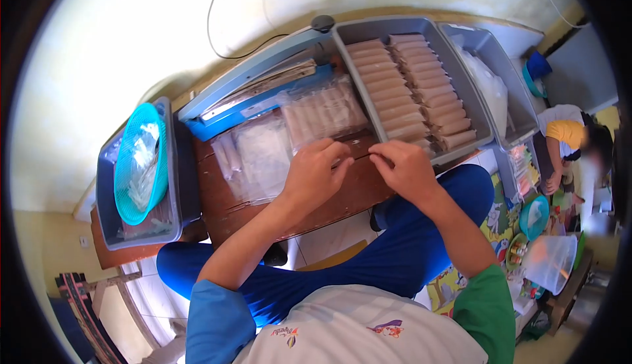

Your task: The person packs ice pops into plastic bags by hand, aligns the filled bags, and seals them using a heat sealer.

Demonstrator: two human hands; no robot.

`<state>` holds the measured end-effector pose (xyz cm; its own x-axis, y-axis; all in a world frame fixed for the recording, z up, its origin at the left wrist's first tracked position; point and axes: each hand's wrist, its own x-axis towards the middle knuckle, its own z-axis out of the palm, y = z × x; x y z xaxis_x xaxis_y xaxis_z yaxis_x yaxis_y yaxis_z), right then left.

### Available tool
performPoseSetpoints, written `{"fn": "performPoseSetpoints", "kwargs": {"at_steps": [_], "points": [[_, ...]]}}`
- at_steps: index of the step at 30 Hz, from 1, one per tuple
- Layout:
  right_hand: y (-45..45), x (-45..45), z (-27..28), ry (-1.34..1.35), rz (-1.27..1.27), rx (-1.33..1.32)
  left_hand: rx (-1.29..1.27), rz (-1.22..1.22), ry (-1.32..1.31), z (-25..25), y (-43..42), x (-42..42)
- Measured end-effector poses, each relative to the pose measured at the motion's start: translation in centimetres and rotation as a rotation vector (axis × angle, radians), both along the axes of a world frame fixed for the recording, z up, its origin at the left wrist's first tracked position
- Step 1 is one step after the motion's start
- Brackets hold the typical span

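Note:
My left hand (320, 172) is held over the brown wooden table (359, 186), its fingers curled in toward the thumb. A short gap away, my right hand (403, 168) has its thumb and fingertips drawn together, near the front of the grey tray (431, 23). Anything in either pinch is too small to make out. Two rows of pinkish-brown filled plastic tubes (378, 84) lie in that tray. Just beyond my left hand is a clear plastic pack of similar tubes (322, 110), with flat clear plastic bags (260, 150) to its left.
Behind the packs stands a long blue sealer-like device (227, 122) with a raised arm. At left, a dark bin (178, 232) holds a turquoise basket (120, 186) with plastic pieces. A second grey tray (523, 117) stands at right. Another person (566, 130) sits beyond, near containers.

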<state>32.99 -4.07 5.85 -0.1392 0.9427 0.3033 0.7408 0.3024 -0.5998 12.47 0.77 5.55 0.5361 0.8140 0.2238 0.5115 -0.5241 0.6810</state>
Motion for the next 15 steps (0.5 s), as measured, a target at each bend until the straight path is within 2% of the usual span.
{"fn": "performPoseSetpoints", "kwargs": {"at_steps": [2,5,9,11,12,14,15], "points": [[0.9,1.6,0.8,0.027,-0.064,-0.006,0.131,-0.033,-0.088,0.6,0.9,2.2],[2.6,5.1,0.8,-0.079,-0.163,-0.154,0.205,-0.123,-0.111,0.6,2.6,5.3],[3.8,8.3,0.1,-0.224,-0.193,-0.260,0.238,-0.211,-0.047,-0.8,4.3,8.8],[3.9,8.8,-0.2,-0.243,-0.237,-0.303,0.244,-0.237,0.163,-1.5,4.6,10.2],[4.1,8.9,-0.3,-0.242,-0.243,-0.307,0.241,-0.243,0.163,-1.8,4.7,10.7],[4.5,9.2,-0.4,-0.284,-0.289,-0.454,0.306,-0.219,0.371,-2.1,4.8,11.8],[4.5,9.2,-0.6,-0.283,-0.295,-0.457,0.306,-0.225,0.370,-2.2,4.8,12.4]]}}
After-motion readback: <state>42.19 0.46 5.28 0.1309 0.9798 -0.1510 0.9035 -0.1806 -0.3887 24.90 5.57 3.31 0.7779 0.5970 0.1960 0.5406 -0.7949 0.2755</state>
